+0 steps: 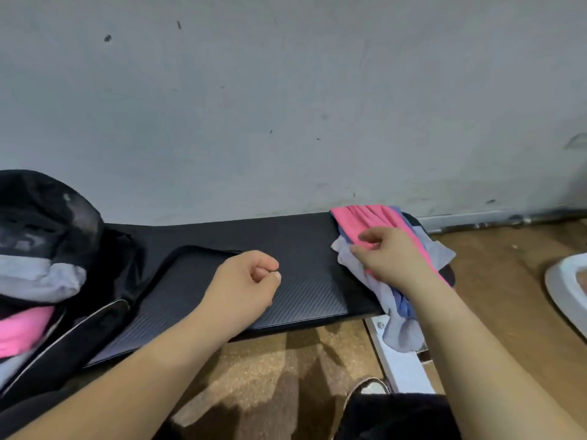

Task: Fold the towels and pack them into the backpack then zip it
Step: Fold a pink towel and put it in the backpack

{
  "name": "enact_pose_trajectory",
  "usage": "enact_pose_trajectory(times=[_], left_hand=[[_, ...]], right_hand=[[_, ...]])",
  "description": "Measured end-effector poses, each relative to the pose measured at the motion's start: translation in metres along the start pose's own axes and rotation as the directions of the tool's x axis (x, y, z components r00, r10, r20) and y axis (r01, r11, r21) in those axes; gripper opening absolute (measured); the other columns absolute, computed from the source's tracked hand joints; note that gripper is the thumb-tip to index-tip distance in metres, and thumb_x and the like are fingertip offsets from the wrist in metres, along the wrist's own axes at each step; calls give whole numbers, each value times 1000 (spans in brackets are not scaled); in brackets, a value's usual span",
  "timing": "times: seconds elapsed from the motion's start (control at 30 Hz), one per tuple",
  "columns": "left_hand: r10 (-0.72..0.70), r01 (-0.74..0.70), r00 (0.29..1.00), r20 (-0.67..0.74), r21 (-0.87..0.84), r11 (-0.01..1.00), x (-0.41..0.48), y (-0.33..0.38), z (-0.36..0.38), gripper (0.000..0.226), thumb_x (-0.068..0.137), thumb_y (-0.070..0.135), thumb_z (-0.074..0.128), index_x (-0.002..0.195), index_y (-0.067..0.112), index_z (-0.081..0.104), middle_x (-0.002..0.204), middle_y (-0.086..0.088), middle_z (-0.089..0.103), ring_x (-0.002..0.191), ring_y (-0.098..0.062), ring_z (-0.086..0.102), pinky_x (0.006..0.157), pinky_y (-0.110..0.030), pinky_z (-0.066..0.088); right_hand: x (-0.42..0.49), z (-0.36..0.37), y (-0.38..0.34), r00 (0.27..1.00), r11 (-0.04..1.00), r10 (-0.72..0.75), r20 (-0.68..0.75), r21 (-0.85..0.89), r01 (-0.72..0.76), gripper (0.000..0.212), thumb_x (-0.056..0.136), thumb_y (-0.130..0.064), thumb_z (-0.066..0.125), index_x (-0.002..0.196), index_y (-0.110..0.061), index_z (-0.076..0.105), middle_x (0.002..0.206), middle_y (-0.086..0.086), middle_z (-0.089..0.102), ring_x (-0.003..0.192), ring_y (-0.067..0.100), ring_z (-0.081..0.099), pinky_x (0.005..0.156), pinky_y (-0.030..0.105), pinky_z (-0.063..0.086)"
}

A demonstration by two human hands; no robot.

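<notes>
Your right hand (387,255): fingers curled, pinching the towel heap (346,257) at the right end of the tabletop (301,236); pink layer on top, pale and blue cloth beneath, part hanging over the front edge. Your left hand (251,281): loose fist, empty, over the tabletop's middle. Backpack (47,211): far left, unzipped, packed grey towel (38,274) and packed pink towel (22,331) inside.

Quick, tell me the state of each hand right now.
Left hand: closed, fingers curled, holding nothing.
Right hand: closed on the towel pile.
</notes>
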State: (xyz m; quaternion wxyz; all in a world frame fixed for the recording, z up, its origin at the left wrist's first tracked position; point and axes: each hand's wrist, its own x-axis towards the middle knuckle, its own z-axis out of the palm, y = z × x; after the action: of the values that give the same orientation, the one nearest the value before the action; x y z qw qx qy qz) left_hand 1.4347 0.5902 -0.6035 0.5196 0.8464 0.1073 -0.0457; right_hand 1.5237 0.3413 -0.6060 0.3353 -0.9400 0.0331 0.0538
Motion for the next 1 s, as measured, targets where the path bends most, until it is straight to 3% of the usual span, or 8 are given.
enact_pose_trajectory(times=[0.2, 0.33, 0.43, 0.5, 0.63, 0.77, 0.83, 1.0], left_hand=[[71, -72, 997, 38, 38, 997, 13, 16, 23, 11, 95, 26, 70, 102, 35, 71, 84, 8, 73, 72, -17, 74, 77, -28, 60], [98, -104, 993, 67, 84, 991, 17, 17, 28, 12, 97, 28, 68, 105, 36, 69, 88, 22, 70, 72, -14, 73, 73, -21, 58], [122, -127, 991, 62, 90, 988, 20, 16, 27, 13, 96, 28, 68, 107, 35, 70, 87, 22, 70, 72, -12, 73, 76, -24, 58], [125, -130, 991, 56, 90, 987, 21, 16, 24, 13, 96, 29, 69, 107, 35, 71, 86, 23, 70, 72, -11, 73, 79, -26, 58], [123, -127, 991, 42, 99, 987, 18, 14, 18, 13, 96, 30, 68, 106, 36, 71, 84, 23, 70, 73, -11, 73, 80, -25, 57], [106, -108, 994, 29, 124, 986, 14, 12, 9, 16, 96, 30, 67, 110, 36, 70, 74, 27, 66, 73, -8, 73, 82, -27, 57], [103, -102, 995, -4, 131, 986, 12, 13, 2, 19, 96, 31, 66, 115, 36, 69, 84, 23, 69, 75, -5, 72, 84, -27, 57], [135, -135, 990, -43, -14, 991, 2, 22, -16, 43, 87, 44, 79, 127, 40, 63, 113, 17, 70, 88, 8, 70, 84, -18, 52]], right_hand=[[33, -1, 46, 969, 986, 153, -194, -37, -163, 47, 91, -22, 70, 134, -7, 63, 126, 19, 66, 106, 36, 66, 78, 31, 43], [43, -2, 56, 948, 970, 235, -215, -12, -243, 46, 89, -25, 72, 129, -4, 63, 133, 23, 50, 112, 41, 60, 92, 41, 51], [47, -6, 60, 931, 955, 295, -215, 24, -297, 21, 89, -22, 69, 83, -4, 61, 86, 18, 60, 92, 38, 62, 67, 36, 42], [45, -6, 58, 931, 957, 289, -224, 59, -283, 22, 91, -18, 62, 77, -2, 57, 70, 13, 56, 74, 35, 58, 59, 37, 39], [39, -4, 26, 915, 998, 37, -403, -38, -57, 12, 91, -22, 55, 83, -13, 56, 84, 10, 64, 80, 35, 59, 72, 42, 50], [14, 1, -25, 918, 925, -72, -389, 318, 207, 16, 100, -23, 59, 90, -11, 53, 73, 2, 60, 66, 12, 56, 64, 33, 43], [-4, 3, -46, 941, 798, -103, -322, 538, 271, 16, 100, -25, 64, 95, -12, 56, 86, 19, 65, 80, 27, 67, 70, 43, 50], [-47, 18, -91, 906, 698, -261, -334, 583, 416, 7, 87, -19, 83, 85, -22, 77, 97, 2, 69, 87, 17, 68, 78, 26, 53]])
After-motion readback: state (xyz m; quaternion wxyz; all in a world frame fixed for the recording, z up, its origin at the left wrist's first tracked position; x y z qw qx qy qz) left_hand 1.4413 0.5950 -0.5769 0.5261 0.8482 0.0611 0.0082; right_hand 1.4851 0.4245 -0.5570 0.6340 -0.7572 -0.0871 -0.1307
